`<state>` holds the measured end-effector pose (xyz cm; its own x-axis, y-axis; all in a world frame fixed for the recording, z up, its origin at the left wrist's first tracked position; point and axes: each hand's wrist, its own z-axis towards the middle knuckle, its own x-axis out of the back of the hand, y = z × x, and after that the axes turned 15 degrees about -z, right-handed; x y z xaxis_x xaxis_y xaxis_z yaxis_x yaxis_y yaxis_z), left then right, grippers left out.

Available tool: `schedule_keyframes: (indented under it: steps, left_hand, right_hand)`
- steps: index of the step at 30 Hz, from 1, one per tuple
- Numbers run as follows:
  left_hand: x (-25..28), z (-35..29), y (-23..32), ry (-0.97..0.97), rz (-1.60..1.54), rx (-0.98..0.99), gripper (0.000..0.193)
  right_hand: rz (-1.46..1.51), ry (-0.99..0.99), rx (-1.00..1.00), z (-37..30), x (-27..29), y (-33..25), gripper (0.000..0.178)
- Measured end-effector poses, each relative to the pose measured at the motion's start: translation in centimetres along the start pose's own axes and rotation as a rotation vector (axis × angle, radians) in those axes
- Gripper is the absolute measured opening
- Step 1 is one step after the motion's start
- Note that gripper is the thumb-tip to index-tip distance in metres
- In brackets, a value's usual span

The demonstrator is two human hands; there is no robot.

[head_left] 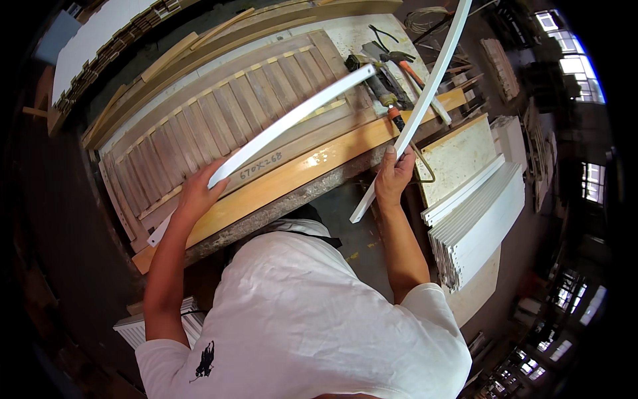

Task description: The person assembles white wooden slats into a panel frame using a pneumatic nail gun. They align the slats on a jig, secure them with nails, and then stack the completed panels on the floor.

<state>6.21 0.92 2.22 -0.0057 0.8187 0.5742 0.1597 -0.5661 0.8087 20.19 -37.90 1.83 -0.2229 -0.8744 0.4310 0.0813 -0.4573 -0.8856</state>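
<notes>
My left hand is closed round a long white strip near its lower end. This strip slants up to the right across a brown slatted wooden panel, and small dark holes show at its ends. Closed on a second white strip is my right hand, beyond the front edge of the workbench. That strip's short end points down to the left, and its long part rises past the picture's top edge. The panel lies on the bench behind a yellowish wooden board.
Pliers, an orange-handled hammer and a tool with an orange and black grip lie at the bench's right end. A stack of white slats stands on my right. Long wooden strips lie along the back.
</notes>
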Motion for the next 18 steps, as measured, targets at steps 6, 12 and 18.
schedule_keyframes:
  steps: [6,12,18]
  left_hand:
    - [3.2,-4.9,-6.1,-0.081,0.091,-0.017,0.043]
    - [3.0,-1.7,-5.9,-0.139,0.094,-0.048,0.038]
    - [0.0,-1.0,-7.7,-0.028,0.244,-0.237,0.032]
  right_hand:
    - [0.052,0.023,0.012,0.5,-3.8,-4.1,0.029]
    - [0.063,-0.012,0.077,-0.2,-5.2,-9.2,0.028]
    - [0.161,-0.064,0.232,2.5,-8.1,-12.7,0.029]
